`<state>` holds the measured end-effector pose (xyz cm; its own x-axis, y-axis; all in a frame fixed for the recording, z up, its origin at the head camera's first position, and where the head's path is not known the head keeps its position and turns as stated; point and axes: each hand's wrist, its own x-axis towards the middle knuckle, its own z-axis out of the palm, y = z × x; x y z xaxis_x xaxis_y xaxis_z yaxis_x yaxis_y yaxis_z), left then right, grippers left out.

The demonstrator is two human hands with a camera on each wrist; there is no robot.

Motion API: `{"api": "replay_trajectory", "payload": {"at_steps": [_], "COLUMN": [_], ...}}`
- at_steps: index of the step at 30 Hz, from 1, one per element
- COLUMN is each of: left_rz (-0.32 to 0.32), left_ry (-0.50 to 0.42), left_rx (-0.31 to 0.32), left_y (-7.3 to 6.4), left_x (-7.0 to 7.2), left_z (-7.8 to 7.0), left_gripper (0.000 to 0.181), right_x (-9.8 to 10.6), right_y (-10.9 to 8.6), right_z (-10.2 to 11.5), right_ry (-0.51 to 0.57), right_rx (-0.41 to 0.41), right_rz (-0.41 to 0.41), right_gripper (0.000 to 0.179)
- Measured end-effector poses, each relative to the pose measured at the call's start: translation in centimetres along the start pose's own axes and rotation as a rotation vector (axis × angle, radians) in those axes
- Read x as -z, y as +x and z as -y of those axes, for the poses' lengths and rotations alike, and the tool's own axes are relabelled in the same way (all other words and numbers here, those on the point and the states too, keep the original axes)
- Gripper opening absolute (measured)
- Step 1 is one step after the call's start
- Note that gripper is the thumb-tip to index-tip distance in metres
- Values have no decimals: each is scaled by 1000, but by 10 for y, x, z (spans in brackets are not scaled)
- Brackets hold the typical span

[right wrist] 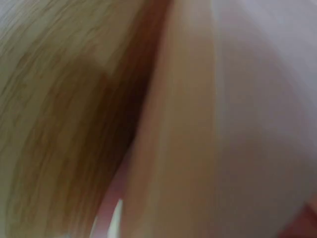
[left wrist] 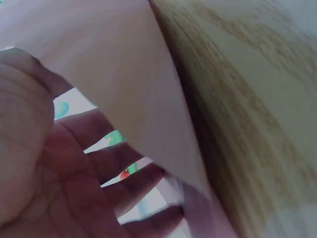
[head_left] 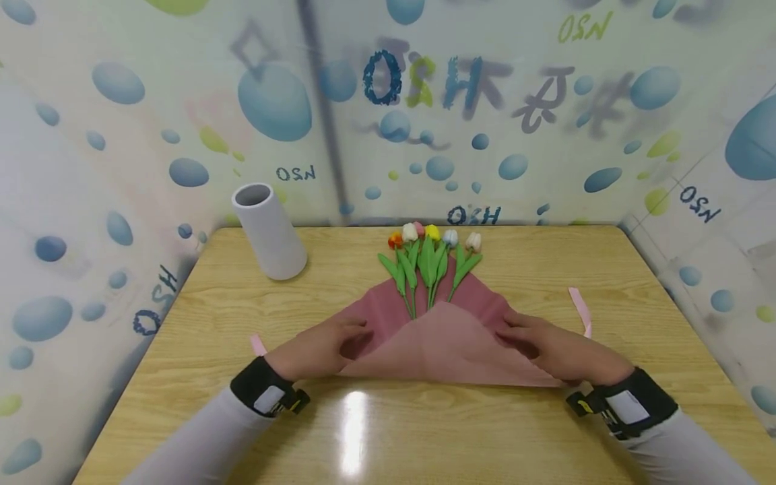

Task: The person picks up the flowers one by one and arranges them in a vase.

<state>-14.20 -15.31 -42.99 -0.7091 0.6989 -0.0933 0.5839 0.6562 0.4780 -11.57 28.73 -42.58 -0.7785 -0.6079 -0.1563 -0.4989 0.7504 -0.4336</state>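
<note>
Shows left hand (head_left: pixel 321 347) with loosely spread fingers (left wrist: pixel 133 186) and right hand (head_left: pixel 558 345) with indiscernible grip, touching folded pink paper (head_left: pixel 436 347) under tulips (head_left: pixel 427 261).

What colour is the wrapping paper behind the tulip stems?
The wrapping paper there is deep dusky pink, showing best in the head view.

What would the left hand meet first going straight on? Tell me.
Apart from the pink paper it touches, the left hand would probably meet the flower stems first, though depth is unclear.
</note>
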Motion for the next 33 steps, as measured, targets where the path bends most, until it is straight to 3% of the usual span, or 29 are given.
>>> {"api": "replay_trajectory", "payload": {"at_steps": [6,9,14,24,33], "left_rz": [43,50,39,40,73], "left_ry": [92,120,133,133,138], "left_rx": [100,142,149,155,213], "left_y": [7,12,22,38,47], "left_x": [-2,-2,0,3,8], "left_z": [0,2,8,19,20], "left_gripper": [67,70,70,72,88], "right_x": [-2,-1,3,10,13], "right_y": [7,12,22,39,51], "right_z": [-3,-5,-10,-26,-35], "right_ry": [-153,-128,-81,-22,26], "right_rx": [-7,-49,-106,-134,-165], "right_rz": [-56,-60,-46,-31,-29], "right_gripper": [63,72,75,80,84]}}
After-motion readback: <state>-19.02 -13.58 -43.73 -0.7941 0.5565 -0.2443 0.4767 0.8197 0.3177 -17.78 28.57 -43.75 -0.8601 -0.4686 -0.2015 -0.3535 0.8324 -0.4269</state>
